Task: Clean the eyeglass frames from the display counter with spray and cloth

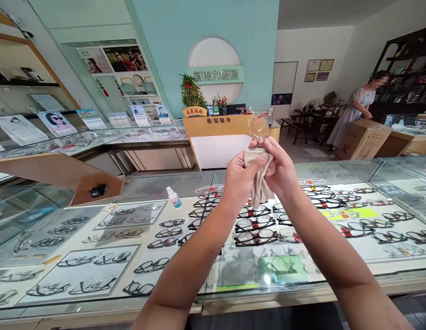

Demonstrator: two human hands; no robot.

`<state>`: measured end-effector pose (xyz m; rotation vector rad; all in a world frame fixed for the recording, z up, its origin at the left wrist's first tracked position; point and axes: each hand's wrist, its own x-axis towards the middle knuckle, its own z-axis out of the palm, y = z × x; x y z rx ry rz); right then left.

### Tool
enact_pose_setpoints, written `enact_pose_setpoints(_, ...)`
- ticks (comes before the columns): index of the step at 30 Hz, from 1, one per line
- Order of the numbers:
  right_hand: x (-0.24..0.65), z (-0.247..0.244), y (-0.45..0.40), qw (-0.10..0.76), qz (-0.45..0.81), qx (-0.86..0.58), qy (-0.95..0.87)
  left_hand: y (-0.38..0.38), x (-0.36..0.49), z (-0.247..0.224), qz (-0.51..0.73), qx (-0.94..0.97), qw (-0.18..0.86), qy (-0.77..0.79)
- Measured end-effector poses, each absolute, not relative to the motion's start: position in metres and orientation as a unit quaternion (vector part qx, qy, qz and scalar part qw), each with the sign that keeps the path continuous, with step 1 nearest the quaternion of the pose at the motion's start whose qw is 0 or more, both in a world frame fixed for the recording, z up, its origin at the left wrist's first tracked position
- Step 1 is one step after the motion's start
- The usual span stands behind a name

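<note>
Both my hands are raised above the glass counter, close together. A pair of clear-framed glasses (pixel 260 125) stands on end between them, one lens upward and the other part hidden by fingers and cloth. My left hand (pixel 239 178) is closed on a beige cleaning cloth (pixel 260 190), its thumb pressing the cloth against the lower part of the glasses. The fingers of my right hand (pixel 281 166) grip the glasses from the other side, beside the cloth, which hangs down between the palms. A small white spray bottle (pixel 173 198) stands upright on the counter, left of my hands.
Below my arms, the glass display counter (pixel 213 293) holds rows of glasses (pixel 256 237). A tilted wooden panel (pixel 96 183) is at left. Across the room are a cash desk (pixel 221 146) and another display counter (pixel 154 135). At right, a person (pixel 359 103) bends over a cardboard box (pixel 364 140).
</note>
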<state>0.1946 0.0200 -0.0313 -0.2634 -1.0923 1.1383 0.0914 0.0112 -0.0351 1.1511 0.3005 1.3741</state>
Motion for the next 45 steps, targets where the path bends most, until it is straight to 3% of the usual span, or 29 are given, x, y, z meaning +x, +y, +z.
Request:
enact_pose_setpoints(16, 0.199, -0.023, 0.012, 0.692, 0.469, -0.169, -0.522, 0.018, 0.095, -0.043, 0.639, 0.538, 0.532, 0.136)
enact_pose_setpoints(30, 0.201, -0.023, 0.013, 0.713, 0.451, -0.176, -0.508, 0.024, 0.051, -0.022, 0.435, 0.648, 0.611, 0.129)
enact_pose_setpoints(38, 0.202, -0.025, 0.019, 0.746, 0.468, -0.177, -0.440, 0.015, 0.078, -0.032, 0.516, 0.587, 0.607, 0.146)
enact_pose_setpoints(45, 0.205, -0.023, 0.016, 0.739, 0.446, -0.190, -0.469, 0.014, 0.071, -0.029, 0.500, 0.612, 0.579, 0.203)
